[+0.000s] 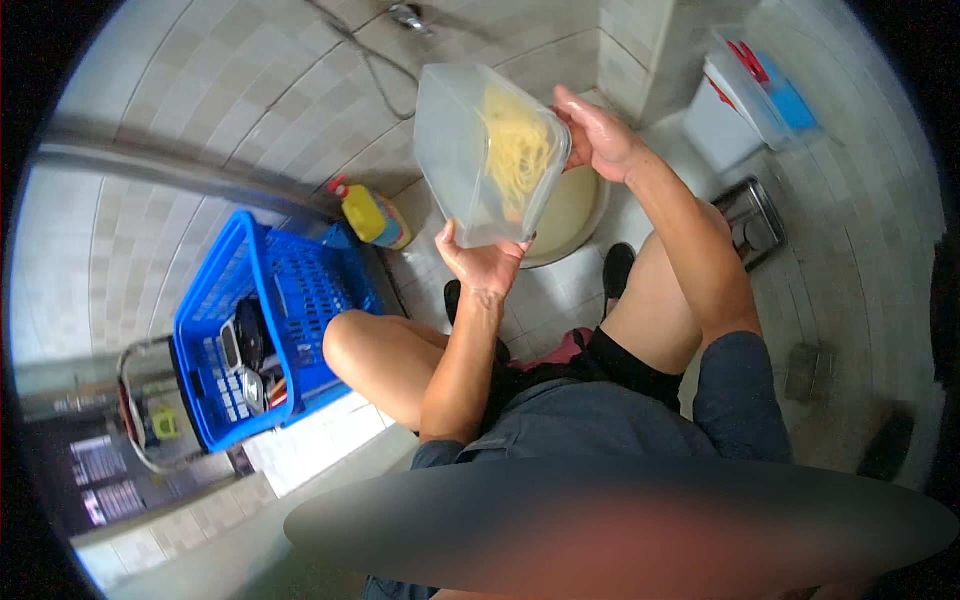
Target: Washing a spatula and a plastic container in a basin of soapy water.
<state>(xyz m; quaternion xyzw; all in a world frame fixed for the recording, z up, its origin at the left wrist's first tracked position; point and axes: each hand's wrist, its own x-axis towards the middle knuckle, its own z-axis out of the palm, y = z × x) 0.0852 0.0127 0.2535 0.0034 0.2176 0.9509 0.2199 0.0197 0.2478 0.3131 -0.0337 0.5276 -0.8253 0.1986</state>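
Note:
A clear plastic container (448,142) is tilted on its side between my two hands. A tangle of yellow, noodle-like strands (517,154) shows at its right part; whether it is food or a scrubbing mesh is hard to tell. My left hand (487,264) supports the container's near end, palm up with the thumb raised. At the far right of its rim, my right hand (600,141) grips with the fingers partly behind the wall. Below the container stands a round basin (602,202) of cloudy pale liquid, partly hidden by it.
Left of me, a blue plastic basket (259,247) holds several dark and metal kitchen items. A yellow bottle (367,215) with a red top stands by the tiled wall. To the right are a dark rectangular tray (752,221) and a clear bin (795,139) with blue and red things.

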